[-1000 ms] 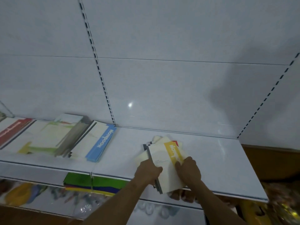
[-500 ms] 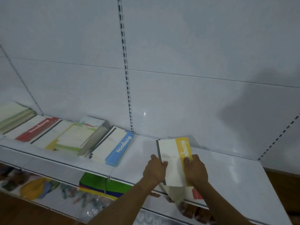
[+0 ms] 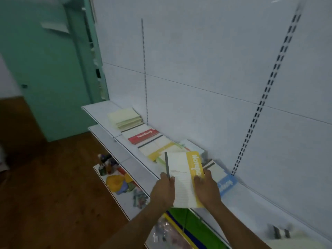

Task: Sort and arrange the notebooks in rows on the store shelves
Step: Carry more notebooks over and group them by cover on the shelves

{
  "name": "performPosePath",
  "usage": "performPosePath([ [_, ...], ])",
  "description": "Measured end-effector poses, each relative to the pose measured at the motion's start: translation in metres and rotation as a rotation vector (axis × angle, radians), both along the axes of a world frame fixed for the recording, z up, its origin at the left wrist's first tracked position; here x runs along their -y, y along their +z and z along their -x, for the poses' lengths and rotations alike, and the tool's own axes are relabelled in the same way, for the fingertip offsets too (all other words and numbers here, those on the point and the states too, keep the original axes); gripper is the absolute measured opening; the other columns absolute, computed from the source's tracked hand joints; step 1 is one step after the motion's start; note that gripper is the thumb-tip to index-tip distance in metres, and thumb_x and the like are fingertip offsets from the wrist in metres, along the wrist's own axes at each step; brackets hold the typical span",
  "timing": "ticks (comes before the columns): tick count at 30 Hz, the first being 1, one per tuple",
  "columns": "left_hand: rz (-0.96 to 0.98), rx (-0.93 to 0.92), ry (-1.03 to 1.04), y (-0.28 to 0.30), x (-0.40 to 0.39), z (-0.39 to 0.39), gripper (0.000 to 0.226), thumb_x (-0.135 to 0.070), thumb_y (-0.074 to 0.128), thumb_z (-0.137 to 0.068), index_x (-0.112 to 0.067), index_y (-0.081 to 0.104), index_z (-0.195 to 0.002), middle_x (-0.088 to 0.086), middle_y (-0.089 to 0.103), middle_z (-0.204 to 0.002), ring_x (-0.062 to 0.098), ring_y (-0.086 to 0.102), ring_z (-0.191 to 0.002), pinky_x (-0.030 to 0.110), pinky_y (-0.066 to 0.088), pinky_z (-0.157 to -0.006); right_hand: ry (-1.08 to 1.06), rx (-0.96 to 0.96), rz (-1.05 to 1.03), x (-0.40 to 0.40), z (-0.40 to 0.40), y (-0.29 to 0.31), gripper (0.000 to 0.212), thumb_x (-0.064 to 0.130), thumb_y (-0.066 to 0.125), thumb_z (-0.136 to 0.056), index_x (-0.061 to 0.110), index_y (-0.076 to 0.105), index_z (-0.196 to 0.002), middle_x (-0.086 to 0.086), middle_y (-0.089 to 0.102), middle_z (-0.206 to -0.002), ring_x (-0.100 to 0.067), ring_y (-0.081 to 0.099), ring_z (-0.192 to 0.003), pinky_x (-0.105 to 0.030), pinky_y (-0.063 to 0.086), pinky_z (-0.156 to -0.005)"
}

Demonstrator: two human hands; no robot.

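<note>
- The left hand [image 3: 164, 192] and right hand [image 3: 206, 190] each grip a side edge of a yellow-banded notebook [image 3: 185, 178], fingers curled round it, likely to keep it flat for placing.
- Just beyond the right hand lies a blue-banded notebook [image 3: 226, 184] on the shelf [image 3: 125, 159].
- Past the held cover sit a yellow-green notebook [image 3: 158, 151], then a red-banded notebook [image 3: 142, 136], and farthest a cream stack [image 3: 125, 118], suggesting a row sorted by colour.

We see the yellow-banded notebook [image 3: 183, 178] covering part of the stacks behind it. Its small print is too blurred for us to read. Our forearms run off the bottom edge, and lower-shelf clutter [image 3: 122, 182] stays indistinct.
</note>
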State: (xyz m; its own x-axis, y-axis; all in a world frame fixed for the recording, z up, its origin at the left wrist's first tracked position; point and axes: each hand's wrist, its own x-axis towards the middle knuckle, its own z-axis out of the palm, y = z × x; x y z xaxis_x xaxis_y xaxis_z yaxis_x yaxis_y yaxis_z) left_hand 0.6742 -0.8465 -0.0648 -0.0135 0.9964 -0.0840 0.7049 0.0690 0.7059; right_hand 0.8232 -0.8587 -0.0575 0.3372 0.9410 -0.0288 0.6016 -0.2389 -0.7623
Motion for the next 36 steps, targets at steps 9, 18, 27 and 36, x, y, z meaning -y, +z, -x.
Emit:
performPosePath([
  [9, -0.066, 0.025, 0.208, 0.013, -0.07, 0.174, 0.031, -0.038, 0.028, -0.103, -0.013, 0.041, -0.116, 0.006, 0.063, -0.106, 0.02, 0.065, -0.091, 0.032, 0.058, -0.074, 0.238, 0.041, -0.037, -0.103, 0.175, 0.02, 0.036, 0.029, 0.045, -0.096, 0.01, 0.044, -0.126, -0.017, 0.063, -0.113, -0.034, 0.06, -0.099, -0.031, 0.038, -0.069],
  [18, -0.06, 0.116, 0.43, 0.0, -0.133, 0.303, 0.032, -0.04, 0.033, -0.102, -0.016, 0.04, -0.121, 0.007, 0.062, -0.115, 0.024, 0.064, -0.1, 0.044, 0.057, -0.083, 0.433, 0.017, -0.042, -0.196, 0.31, 0.018, 0.039, 0.025, 0.047, -0.094, 0.008, 0.043, -0.129, -0.016, 0.061, -0.117, -0.034, 0.058, -0.105, -0.033, 0.039, -0.075],
  [27, -0.032, 0.374, 0.482, 0.0, -0.244, 0.388, 0.04, -0.025, 0.056, -0.095, -0.015, 0.039, -0.129, 0.004, 0.055, -0.126, 0.019, 0.056, -0.103, 0.044, 0.057, -0.085, 0.479, -0.053, -0.087, -0.331, 0.404, 0.017, 0.033, 0.022, 0.048, -0.093, 0.008, 0.047, -0.122, -0.016, 0.063, -0.11, -0.034, 0.059, -0.097, -0.03, 0.036, -0.068],
  [36, -0.029, 0.403, 0.248, 0.001, -0.356, 0.412, 0.067, -0.015, 0.062, -0.09, -0.026, 0.022, -0.143, -0.002, 0.047, -0.131, 0.017, 0.055, -0.106, 0.028, 0.06, -0.06, 0.358, -0.091, -0.034, -0.443, 0.423, 0.004, 0.036, 0.025, 0.046, -0.092, 0.009, 0.045, -0.125, -0.014, 0.062, -0.108, -0.03, 0.058, -0.091, -0.034, 0.043, -0.069],
])
